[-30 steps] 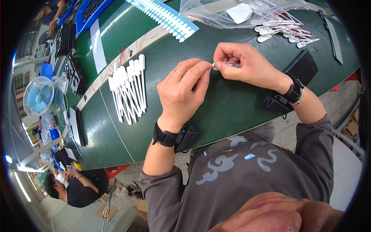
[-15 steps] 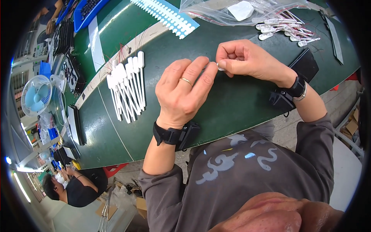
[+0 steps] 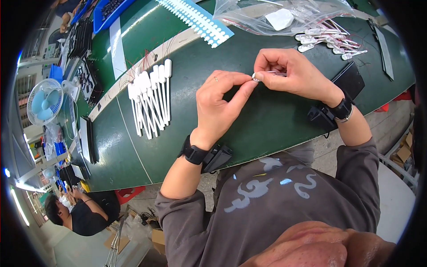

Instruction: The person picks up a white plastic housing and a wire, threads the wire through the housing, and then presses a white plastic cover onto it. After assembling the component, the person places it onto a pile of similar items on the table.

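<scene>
At far left, a white desk fan with blue blades (image 3: 45,101) stands beyond the green worktable (image 3: 275,120). Nearer, a fanned pile of white paddle-headed sticks (image 3: 146,82) trails thin red and dark wires. Next comes a blue sheet edged with white tabs (image 3: 189,20). The left hand (image 3: 215,104) has changed most: spread open half a second ago, its thumb and forefinger now converge at the edge of a small white piece (image 3: 255,77); whether they grip it, I cannot tell. This suggests two-handed fingertip work on it. The right hand (image 3: 296,73) pinches that piece between thumb and forefinger, above the table between both piles. Farther right lie a clear plastic bag (image 3: 249,20), pale paddle-headed parts with wires (image 3: 311,38) and a black flat case (image 3: 350,80). I can make out no brand, label or writing.
</scene>
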Motion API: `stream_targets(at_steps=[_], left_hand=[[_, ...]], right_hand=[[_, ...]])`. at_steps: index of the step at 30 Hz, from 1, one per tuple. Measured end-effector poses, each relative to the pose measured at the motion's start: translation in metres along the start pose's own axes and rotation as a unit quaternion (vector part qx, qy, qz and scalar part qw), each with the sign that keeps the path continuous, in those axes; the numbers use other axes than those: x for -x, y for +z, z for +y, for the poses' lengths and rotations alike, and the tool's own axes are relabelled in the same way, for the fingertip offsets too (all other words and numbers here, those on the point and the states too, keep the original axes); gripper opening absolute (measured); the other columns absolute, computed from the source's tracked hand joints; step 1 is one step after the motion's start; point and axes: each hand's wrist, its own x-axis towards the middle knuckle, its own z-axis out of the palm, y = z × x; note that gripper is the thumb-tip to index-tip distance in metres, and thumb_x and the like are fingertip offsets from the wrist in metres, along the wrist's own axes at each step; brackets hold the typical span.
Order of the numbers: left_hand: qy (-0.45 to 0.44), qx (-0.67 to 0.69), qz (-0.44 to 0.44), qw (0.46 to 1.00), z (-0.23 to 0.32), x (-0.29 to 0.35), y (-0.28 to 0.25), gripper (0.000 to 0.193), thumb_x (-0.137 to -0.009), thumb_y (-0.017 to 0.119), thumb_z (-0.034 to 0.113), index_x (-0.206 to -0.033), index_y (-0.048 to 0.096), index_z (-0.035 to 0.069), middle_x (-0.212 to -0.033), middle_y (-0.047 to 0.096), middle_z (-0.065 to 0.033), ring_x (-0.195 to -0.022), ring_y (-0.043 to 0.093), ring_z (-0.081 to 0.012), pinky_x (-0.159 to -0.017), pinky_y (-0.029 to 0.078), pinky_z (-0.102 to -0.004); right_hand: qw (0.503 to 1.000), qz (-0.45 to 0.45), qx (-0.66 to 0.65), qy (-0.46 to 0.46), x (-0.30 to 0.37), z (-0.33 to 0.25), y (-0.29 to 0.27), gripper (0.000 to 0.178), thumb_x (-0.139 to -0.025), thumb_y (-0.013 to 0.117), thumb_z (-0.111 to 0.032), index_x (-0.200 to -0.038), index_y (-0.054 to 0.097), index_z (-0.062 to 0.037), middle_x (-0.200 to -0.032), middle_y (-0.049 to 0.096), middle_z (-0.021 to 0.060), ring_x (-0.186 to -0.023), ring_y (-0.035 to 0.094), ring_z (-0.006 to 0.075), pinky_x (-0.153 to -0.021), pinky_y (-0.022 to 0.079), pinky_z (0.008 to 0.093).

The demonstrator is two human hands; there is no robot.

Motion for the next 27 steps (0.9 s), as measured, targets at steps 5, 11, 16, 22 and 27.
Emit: stream_targets(at_steps=[5, 11, 16, 22, 27], left_hand=[[-0.125, 0.087, -0.056, 0.987, 0.003, 0.002, -0.002, 0.010, -0.085, 0.075, 0.012, -0.089, 0.072, 0.003, -0.081, 0.069, -0.0065, -0.072, 0.063, -0.0163, -0.064, 0.048, -0.0281], [-0.146, 0.126, -0.159, 0.968, 0.001, -0.002, -0.010, 0.015, -0.089, 0.072, 0.017, -0.091, 0.072, 0.002, -0.081, 0.069, -0.0061, -0.074, 0.062, -0.0118, -0.065, 0.047, -0.0258], [-0.235, 0.203, -0.166, 0.936, 0.002, -0.002, -0.012, 0.016, -0.092, 0.069, 0.017, -0.090, 0.071, 0.001, -0.084, 0.070, -0.0046, -0.074, 0.061, -0.0088, -0.067, 0.048, -0.0231], [-0.251, 0.267, -0.105, 0.924, -0.006, -0.001, -0.009, 0.018, -0.094, 0.067, 0.018, -0.089, 0.069, 0.000, -0.085, 0.070, -0.0043, -0.075, 0.061, -0.0078, -0.068, 0.049, -0.0225], [-0.265, 0.281, -0.123, 0.914, -0.007, -0.006, -0.011, 0.017, -0.094, 0.067, 0.017, -0.093, 0.068, 0.000, -0.086, 0.070, -0.0048, -0.076, 0.061, -0.0083, -0.069, 0.050, -0.0230]], right_hand=[[0.994, -0.033, 0.097, -0.040, 0.000, -0.004, -0.005, 0.015, -0.091, 0.063, -0.015, -0.085, 0.057, -0.0018, -0.072, 0.053, -0.0029, -0.065, 0.045, 0.0058, -0.058, 0.038, 0.0220], [0.987, -0.116, 0.103, -0.028, 0.001, -0.008, -0.011, 0.017, -0.092, 0.063, -0.017, -0.087, 0.058, -0.0018, -0.076, 0.056, -0.0006, -0.065, 0.049, 0.0076, -0.058, 0.041, 0.0232], [0.991, -0.117, 0.059, -0.031, 0.001, -0.001, -0.009, 0.017, -0.095, 0.061, -0.019, -0.093, 0.061, -0.0020, -0.079, 0.060, 0.0002, -0.065, 0.052, 0.0074, -0.058, 0.043, 0.0230], [0.994, -0.084, 0.016, 0.066, 0.001, -0.012, -0.008, 0.018, -0.098, 0.059, -0.019, -0.102, 0.063, -0.0017, -0.084, 0.065, 0.0012, -0.069, 0.055, 0.0057, -0.058, 0.045, 0.0211], [0.993, -0.099, -0.007, 0.058, 0.001, -0.010, -0.012, 0.017, -0.098, 0.059, -0.018, -0.103, 0.061, -0.0016, -0.085, 0.065, 0.0013, -0.072, 0.056, 0.0044, -0.059, 0.044, 0.0207]])
